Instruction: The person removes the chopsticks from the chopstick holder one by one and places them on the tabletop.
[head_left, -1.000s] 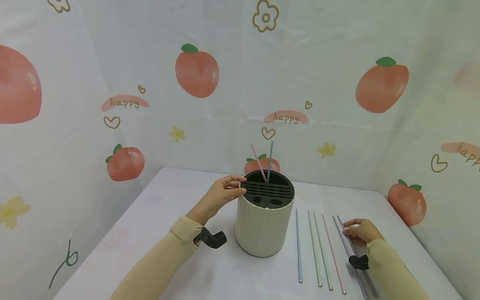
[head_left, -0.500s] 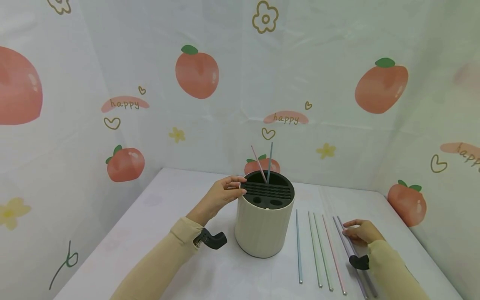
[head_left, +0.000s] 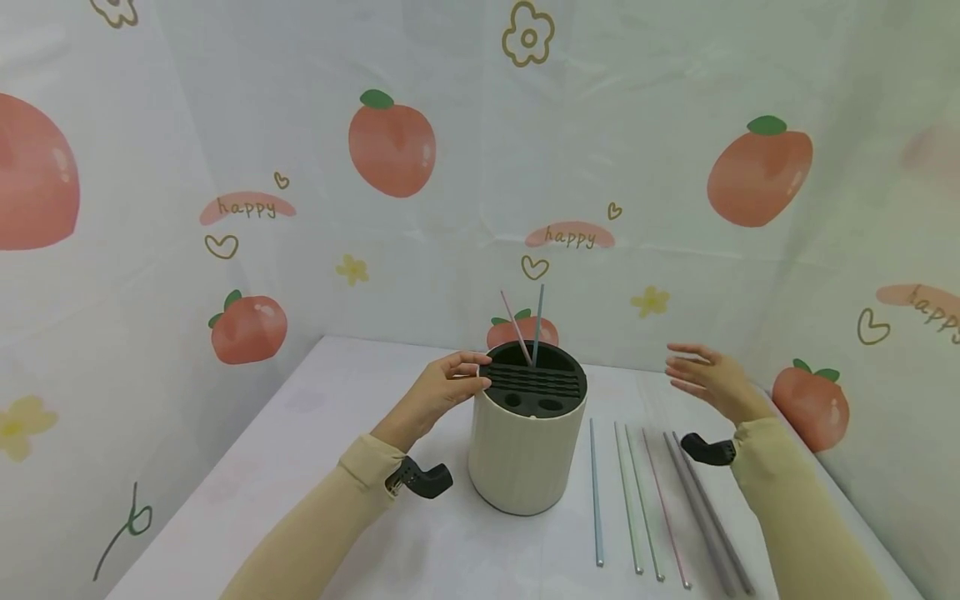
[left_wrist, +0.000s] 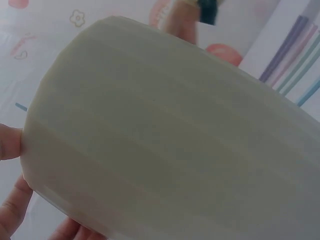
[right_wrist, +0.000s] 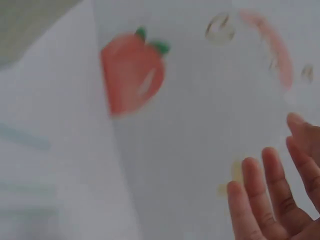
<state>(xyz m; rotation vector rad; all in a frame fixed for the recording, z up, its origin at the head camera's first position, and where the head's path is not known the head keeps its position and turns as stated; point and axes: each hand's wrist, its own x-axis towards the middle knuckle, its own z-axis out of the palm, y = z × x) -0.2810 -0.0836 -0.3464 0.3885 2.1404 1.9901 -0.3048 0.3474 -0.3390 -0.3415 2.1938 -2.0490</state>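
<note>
Backdrop cloth [head_left: 450, 275], white, creased, on three sides; printed peaches [head_left: 392, 150], yellow flowers [head_left: 651, 302], outlined hearts [head_left: 222, 247], "happy" lettering [head_left: 570, 236]. Table [head_left: 315, 417], white, far edge meeting the cloth. Light: soft, diffuse.

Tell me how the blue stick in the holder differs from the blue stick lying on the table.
The standing blue stick leans only slightly from upright in the holder; the lying blue stick is flat on the table. The first's lower part is hidden inside the holder, while the second shows its full length. A pink stick leans beside the first; a green stick lies beside the second. Both are thin and blue.
</note>
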